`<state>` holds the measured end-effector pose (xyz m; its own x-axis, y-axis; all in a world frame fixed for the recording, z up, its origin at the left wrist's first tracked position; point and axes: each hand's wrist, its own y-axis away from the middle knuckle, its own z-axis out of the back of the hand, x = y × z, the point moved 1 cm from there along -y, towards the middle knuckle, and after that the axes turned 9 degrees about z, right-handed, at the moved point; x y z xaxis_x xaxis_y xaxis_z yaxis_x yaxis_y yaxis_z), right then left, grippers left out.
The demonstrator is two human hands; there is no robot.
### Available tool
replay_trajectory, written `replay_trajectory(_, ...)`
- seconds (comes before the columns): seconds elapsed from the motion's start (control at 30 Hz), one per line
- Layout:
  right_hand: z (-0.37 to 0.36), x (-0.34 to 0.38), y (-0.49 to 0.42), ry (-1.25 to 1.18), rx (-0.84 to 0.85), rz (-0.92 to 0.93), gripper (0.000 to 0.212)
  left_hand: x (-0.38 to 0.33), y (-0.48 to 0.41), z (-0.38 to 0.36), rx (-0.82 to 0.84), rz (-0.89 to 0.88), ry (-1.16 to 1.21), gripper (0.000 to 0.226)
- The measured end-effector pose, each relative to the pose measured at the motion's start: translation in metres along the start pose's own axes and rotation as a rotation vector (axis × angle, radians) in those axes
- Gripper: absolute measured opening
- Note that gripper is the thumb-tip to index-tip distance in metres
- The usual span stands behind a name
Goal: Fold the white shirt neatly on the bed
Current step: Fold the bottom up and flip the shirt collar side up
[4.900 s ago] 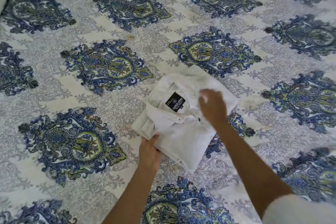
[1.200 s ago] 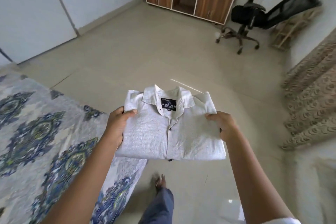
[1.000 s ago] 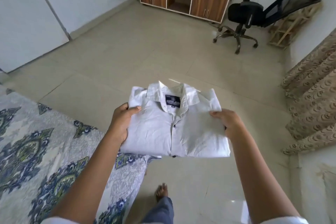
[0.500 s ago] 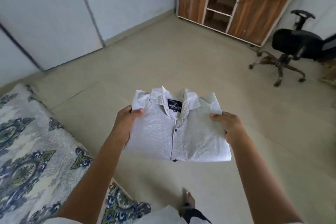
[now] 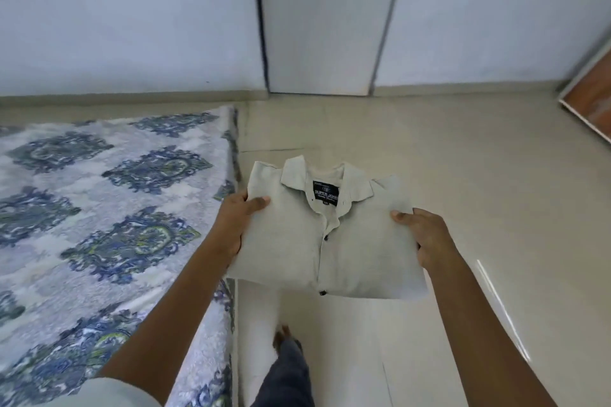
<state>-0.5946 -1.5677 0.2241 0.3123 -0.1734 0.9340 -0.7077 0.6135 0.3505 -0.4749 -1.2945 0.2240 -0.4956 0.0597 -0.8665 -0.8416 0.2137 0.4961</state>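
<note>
Turned leftward since half a second ago, pushing the wooden cabinet to the far right edge and bringing more bed into view. Holding the folded white shirt level above the floor, just beside the bed's edge, collar away, label up. Pinching its left edge with the left grip, thumb on top; right edge likewise with the right grip.
</note>
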Motion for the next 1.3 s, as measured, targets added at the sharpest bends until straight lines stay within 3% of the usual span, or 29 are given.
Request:
replay_trajectory(0.27, -0.135, 0.058, -0.152, 0.096, 0.268, 0.009, 0.006, -0.063, -0.108, 0.052, -0.2, 0.013, 0.147, 0.019)
replay_trajectory(0.47, -0.241, 0.102, -0.256, 0.199, 0.542, 0.048, 0.004, -0.093, -0.185, 0.081, -0.4, 0.034, 0.311, 0.013)
replay_trajectory(0.57, -0.293, 0.121, -0.304, 0.244, 0.676, 0.07, 0.012, -0.1, -0.217, 0.084, -0.51, 0.039, 0.382, 0.014)
replay_trajectory(0.93, -0.498, 0.144, -0.417, 0.543, 1.055, 0.197, 0.008, -0.099, -0.302, 0.113, -0.829, 0.034, 0.733, 0.018)
replay_trajectory(1.3, -0.697, 0.105, -0.489, 0.901, 1.179, 0.479, 0.02, -0.099, -0.433, 0.191, -0.993, 0.14, 0.899, 0.017)
